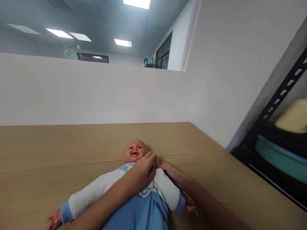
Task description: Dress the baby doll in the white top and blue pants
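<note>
A baby doll (136, 150) lies on its back on the wooden table, head toward the wall and arms spread. It wears a fleecy romper (134, 212) with white sleeves, blue cuffs and a blue lower part. My left hand (145, 167) reaches across its chest, fingers curled at the shoulder seam beside the neck. Meeting it there, my right hand (173, 174) has its fingertips pressed together on the same shoulder from the outer side. The bit of cloth between the fingers is mostly hidden. Below my right wrist, one doll hand (191, 209) sticks out of its cuff.
The tabletop (72, 143) meets a low white wall (96, 92) at the back and a taller wall (230, 64) on the right. A black slotted shelf rack (271, 108) at the right holds a teal basin (280, 158) and a yellowish object (294, 116).
</note>
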A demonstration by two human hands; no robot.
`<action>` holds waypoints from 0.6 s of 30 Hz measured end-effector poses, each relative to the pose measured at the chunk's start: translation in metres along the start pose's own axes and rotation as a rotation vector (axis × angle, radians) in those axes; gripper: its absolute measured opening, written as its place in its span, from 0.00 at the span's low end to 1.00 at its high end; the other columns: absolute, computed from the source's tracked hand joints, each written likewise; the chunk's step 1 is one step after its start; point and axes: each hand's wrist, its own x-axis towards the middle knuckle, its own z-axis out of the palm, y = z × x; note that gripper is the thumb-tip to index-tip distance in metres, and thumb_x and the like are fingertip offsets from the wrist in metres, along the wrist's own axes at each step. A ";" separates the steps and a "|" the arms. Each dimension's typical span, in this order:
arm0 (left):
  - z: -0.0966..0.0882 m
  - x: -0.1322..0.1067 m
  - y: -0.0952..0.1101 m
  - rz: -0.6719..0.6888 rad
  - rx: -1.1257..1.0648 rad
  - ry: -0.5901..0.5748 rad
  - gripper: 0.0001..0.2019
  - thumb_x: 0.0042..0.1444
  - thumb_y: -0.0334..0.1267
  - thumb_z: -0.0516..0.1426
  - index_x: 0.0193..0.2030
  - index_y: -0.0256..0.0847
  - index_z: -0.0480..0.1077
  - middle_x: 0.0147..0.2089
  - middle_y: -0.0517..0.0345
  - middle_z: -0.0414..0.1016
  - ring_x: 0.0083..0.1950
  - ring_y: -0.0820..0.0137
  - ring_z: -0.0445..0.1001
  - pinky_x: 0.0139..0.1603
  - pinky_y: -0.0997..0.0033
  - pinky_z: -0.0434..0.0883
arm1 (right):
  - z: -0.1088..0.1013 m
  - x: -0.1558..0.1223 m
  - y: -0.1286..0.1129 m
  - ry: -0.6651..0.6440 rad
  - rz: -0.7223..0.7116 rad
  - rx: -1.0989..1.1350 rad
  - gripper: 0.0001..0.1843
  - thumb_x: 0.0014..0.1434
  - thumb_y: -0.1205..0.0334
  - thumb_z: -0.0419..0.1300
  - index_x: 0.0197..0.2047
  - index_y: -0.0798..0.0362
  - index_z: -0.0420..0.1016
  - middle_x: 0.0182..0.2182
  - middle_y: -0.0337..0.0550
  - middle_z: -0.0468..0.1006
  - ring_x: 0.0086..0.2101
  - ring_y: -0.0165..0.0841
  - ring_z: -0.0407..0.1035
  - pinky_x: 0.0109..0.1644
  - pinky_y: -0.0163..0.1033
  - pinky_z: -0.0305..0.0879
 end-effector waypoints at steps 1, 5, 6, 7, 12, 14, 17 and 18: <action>0.001 0.000 0.000 -0.002 0.019 -0.014 0.14 0.63 0.20 0.48 0.45 0.42 0.67 0.49 0.50 0.73 0.48 0.61 0.75 0.51 0.62 0.73 | 0.000 -0.003 -0.003 -0.013 0.014 -0.004 0.14 0.56 0.49 0.62 0.36 0.51 0.74 0.28 0.38 0.76 0.31 0.37 0.69 0.40 0.41 0.65; -0.003 0.000 0.002 -0.028 0.187 -0.093 0.17 0.59 0.16 0.51 0.46 0.41 0.70 0.51 0.50 0.76 0.50 0.60 0.76 0.52 0.63 0.73 | -0.004 -0.017 -0.022 -0.046 0.005 -0.089 0.12 0.59 0.51 0.66 0.40 0.50 0.77 0.35 0.37 0.77 0.37 0.35 0.69 0.42 0.39 0.64; -0.006 0.000 0.003 -0.041 0.223 -0.115 0.17 0.58 0.16 0.52 0.46 0.41 0.71 0.50 0.50 0.77 0.50 0.59 0.77 0.51 0.63 0.73 | -0.007 -0.021 -0.028 -0.063 0.012 -0.124 0.12 0.61 0.51 0.66 0.42 0.50 0.78 0.37 0.37 0.77 0.38 0.35 0.68 0.42 0.38 0.64; -0.009 0.000 0.005 -0.055 0.248 -0.134 0.17 0.59 0.16 0.52 0.46 0.41 0.72 0.50 0.50 0.78 0.50 0.59 0.77 0.50 0.63 0.73 | -0.009 -0.025 -0.033 -0.087 0.023 -0.154 0.13 0.61 0.51 0.67 0.45 0.49 0.79 0.39 0.38 0.78 0.40 0.36 0.69 0.41 0.38 0.64; -0.022 -0.003 0.011 -0.124 0.340 -0.211 0.15 0.62 0.17 0.52 0.45 0.37 0.76 0.49 0.45 0.81 0.48 0.55 0.80 0.49 0.59 0.74 | -0.028 -0.046 -0.063 -0.406 0.077 -0.312 0.36 0.50 0.59 0.75 0.62 0.47 0.75 0.49 0.41 0.82 0.48 0.38 0.75 0.44 0.37 0.70; -0.025 -0.004 0.011 -0.144 0.368 -0.231 0.15 0.62 0.17 0.53 0.43 0.36 0.77 0.49 0.43 0.82 0.48 0.52 0.81 0.49 0.57 0.75 | -0.035 -0.055 -0.076 -0.408 0.108 -0.478 0.28 0.53 0.61 0.69 0.59 0.48 0.78 0.40 0.39 0.83 0.36 0.36 0.76 0.34 0.35 0.67; -0.027 -0.005 0.012 -0.164 0.391 -0.224 0.12 0.67 0.23 0.53 0.43 0.35 0.78 0.49 0.42 0.81 0.49 0.51 0.81 0.49 0.54 0.76 | -0.039 -0.063 -0.090 -0.143 0.170 -0.734 0.20 0.56 0.64 0.62 0.51 0.47 0.83 0.20 0.31 0.75 0.14 0.30 0.62 0.18 0.34 0.52; -0.027 -0.006 0.013 -0.169 0.391 -0.213 0.11 0.70 0.26 0.53 0.45 0.35 0.78 0.49 0.42 0.81 0.50 0.51 0.81 0.50 0.54 0.76 | -0.037 -0.065 -0.092 -0.052 0.176 -0.757 0.18 0.56 0.65 0.61 0.49 0.47 0.84 0.15 0.29 0.71 0.09 0.29 0.56 0.15 0.34 0.46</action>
